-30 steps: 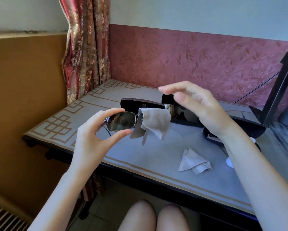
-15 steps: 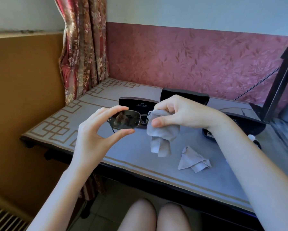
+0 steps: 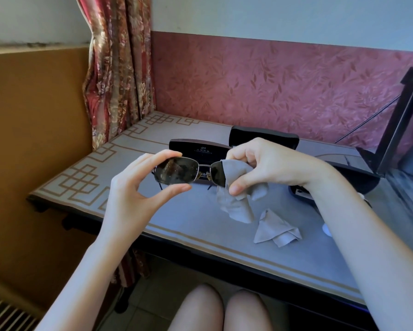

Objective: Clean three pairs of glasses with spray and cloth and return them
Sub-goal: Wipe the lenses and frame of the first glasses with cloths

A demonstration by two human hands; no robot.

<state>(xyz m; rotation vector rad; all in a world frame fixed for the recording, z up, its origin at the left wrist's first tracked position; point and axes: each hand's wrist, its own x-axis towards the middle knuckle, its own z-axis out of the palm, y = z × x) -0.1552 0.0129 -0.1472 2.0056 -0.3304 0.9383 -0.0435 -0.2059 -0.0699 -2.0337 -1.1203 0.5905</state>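
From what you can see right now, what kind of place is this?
Most likely a room in a home: a flowered curtain hangs in the corner, the wall has pink leaf-pattern wallpaper, and the person sits at a table with a patterned cover.

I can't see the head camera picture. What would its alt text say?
A person's left hand pinches dark sunglasses by one lens rim while the right hand pinches a grey cloth around the other lens, above a patterned table. A second crumpled cloth and black glasses cases lie on the table.
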